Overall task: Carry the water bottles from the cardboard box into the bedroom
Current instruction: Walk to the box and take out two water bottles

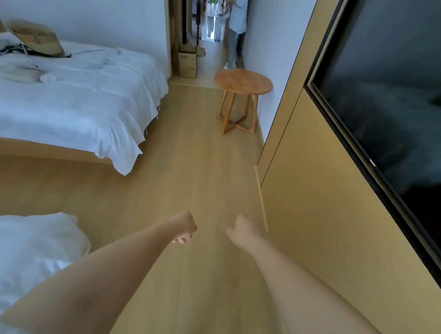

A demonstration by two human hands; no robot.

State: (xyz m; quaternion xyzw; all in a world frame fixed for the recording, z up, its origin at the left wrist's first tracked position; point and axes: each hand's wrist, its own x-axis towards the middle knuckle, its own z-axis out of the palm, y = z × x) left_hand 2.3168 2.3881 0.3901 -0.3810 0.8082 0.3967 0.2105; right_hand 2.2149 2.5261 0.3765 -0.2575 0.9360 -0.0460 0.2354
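Both my arms reach forward over the wooden floor, and neither hand holds anything. My left hand [185, 227] hangs with its fingers loosely curled downward. My right hand [239, 230] is relaxed, fingers pointing ahead. A cardboard box [187, 61] stands on the floor at the far doorway, beside the door frame. No water bottle shows in this view.
A bed with white sheets [70, 99] and a straw hat [36, 38] fills the left. A second white-covered bed corner [23, 252] lies near left. A round wooden side table [243, 81] stands by the right wall. A dark wall-mounted screen [401, 106] is on the right. A person [237, 22] stands in the corridor.
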